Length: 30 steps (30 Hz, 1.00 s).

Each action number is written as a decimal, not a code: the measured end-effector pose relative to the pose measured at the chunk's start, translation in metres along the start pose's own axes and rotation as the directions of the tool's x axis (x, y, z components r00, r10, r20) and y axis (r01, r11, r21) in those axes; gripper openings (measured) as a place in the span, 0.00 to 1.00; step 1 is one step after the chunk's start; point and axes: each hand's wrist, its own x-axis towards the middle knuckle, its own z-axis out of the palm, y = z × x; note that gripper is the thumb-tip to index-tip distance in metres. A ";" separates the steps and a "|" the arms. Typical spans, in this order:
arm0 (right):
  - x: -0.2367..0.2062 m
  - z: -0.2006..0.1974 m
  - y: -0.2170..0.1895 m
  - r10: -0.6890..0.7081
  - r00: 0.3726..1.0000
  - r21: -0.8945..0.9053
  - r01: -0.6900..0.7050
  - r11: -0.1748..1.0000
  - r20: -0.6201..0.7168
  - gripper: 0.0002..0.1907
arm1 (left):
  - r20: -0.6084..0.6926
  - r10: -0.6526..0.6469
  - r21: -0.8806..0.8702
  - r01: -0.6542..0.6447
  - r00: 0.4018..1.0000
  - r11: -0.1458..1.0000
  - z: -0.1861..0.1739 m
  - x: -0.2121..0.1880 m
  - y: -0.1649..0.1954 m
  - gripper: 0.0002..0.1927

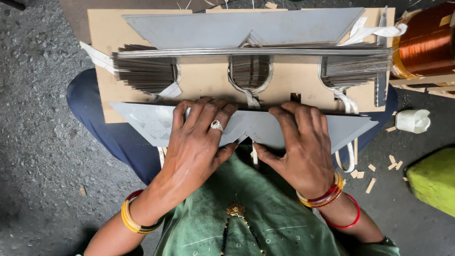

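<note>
The left hand lies flat, fingers spread, pressing down on the near metal plate. It grips nothing. The right hand does the same just beside it, palm down, thumb tucked at the plate's notch. Both wrists bend up, so the weight goes into the plate, likely to keep it still and lined up.

The plate rests on the near edge of a wooden board, across the person's lap. Beyond the plate sit three stacks of thin metal strips, tied with white tape. Past those lies a second plate. Right of the board stands a copper wire coil.
</note>
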 end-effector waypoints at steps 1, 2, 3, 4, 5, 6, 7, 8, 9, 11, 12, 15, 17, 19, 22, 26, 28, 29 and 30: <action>0.000 0.001 0.000 0.007 1.000 0.007 -0.008 1.000 0.015 0.35 | 0.009 0.000 0.005 0.000 1.000 1.000 0.001 0.000 -0.001 0.38; 0.001 0.003 -0.001 0.013 0.999 0.013 -0.014 1.000 0.032 0.35 | 0.017 -0.002 0.008 0.002 1.000 1.000 0.002 0.000 -0.002 0.38; 0.002 0.005 -0.001 0.018 0.999 0.019 -0.019 1.000 0.051 0.35 | 0.024 -0.007 0.010 0.006 1.000 1.000 0.004 -0.001 -0.003 0.39; 0.002 0.007 -0.002 0.023 0.998 0.015 -0.024 1.000 0.059 0.35 | 0.015 -0.010 0.001 0.010 1.000 1.000 0.005 -0.002 -0.005 0.39; 0.003 0.009 -0.002 0.028 0.998 0.009 -0.029 1.000 0.065 0.35 | 0.006 -0.013 -0.007 0.013 1.000 1.000 0.005 -0.003 -0.007 0.39; 0.004 0.011 -0.002 0.034 0.997 0.003 -0.035 0.999 0.071 0.34 | -0.003 -0.015 -0.016 0.015 1.000 1.000 0.007 -0.005 -0.008 0.39; 0.004 0.012 -0.003 0.034 0.997 -0.001 -0.034 0.999 0.074 0.35 | -0.007 -0.020 -0.022 0.020 1.000 1.000 0.008 -0.007 -0.009 0.39; 0.005 0.013 -0.004 0.033 0.997 -0.009 -0.033 0.999 0.073 0.35 | -0.014 -0.022 -0.028 0.022 1.000 0.999 0.010 -0.008 -0.009 0.39; 0.006 0.014 -0.004 0.031 0.997 -0.018 -0.030 0.999 0.070 0.35 | -0.025 -0.023 -0.033 0.022 0.999 0.999 0.012 -0.008 -0.010 0.39; 0.007 0.015 -0.005 0.011 0.998 -0.032 -0.009 0.999 0.062 0.35 | -0.031 -0.020 -0.026 0.019 0.999 0.999 0.015 -0.009 -0.012 0.39; 0.007 0.015 -0.006 0.001 0.998 -0.039 0.001 0.999 0.060 0.35 | -0.033 -0.019 -0.025 0.018 0.999 1.000 0.016 -0.010 -0.013 0.39; 0.008 0.015 -0.006 -0.010 0.997 -0.040 0.013 0.999 0.077 0.34 | -0.051 -0.018 -0.034 0.016 0.999 0.999 0.016 -0.012 -0.015 0.40; 0.009 0.015 -0.006 -0.009 0.997 -0.026 0.011 1.000 0.078 0.34 | -0.060 -0.017 -0.056 0.014 0.998 0.998 0.015 -0.013 -0.016 0.39; 0.008 0.014 -0.006 -0.006 0.997 -0.017 0.008 1.000 0.079 0.33 | -0.070 -0.004 -0.051 0.000 0.998 0.999 0.014 -0.015 -0.016 0.38; 0.008 0.013 -0.007 0.004 0.997 -0.008 -0.004 1.000 0.077 0.33 | -0.085 0.032 -0.005 -0.032 0.996 0.999 0.012 -0.016 -0.015 0.36; 0.008 0.008 -0.008 0.003 0.998 0.018 -0.004 1.000 0.066 0.35 | -0.104 0.053 0.042 -0.049 0.993 0.998 0.014 -0.014 -0.011 0.37; 0.007 0.005 -0.006 -0.010 0.998 0.039 0.008 0.999 0.059 0.36 | -0.117 0.058 0.065 -0.050 0.991 0.997 0.016 -0.011 -0.008 0.36; 0.006 0.004 -0.005 -0.014 0.998 0.049 0.012 0.999 0.055 0.37 | -0.127 0.062 0.075 -0.053 0.990 0.996 0.017 -0.010 -0.007 0.35; 0.004 0.002 -0.002 -0.012 0.999 0.051 0.010 0.999 0.051 0.39 | -0.137 0.074 0.078 -0.063 0.988 0.995 0.018 -0.008 -0.004 0.35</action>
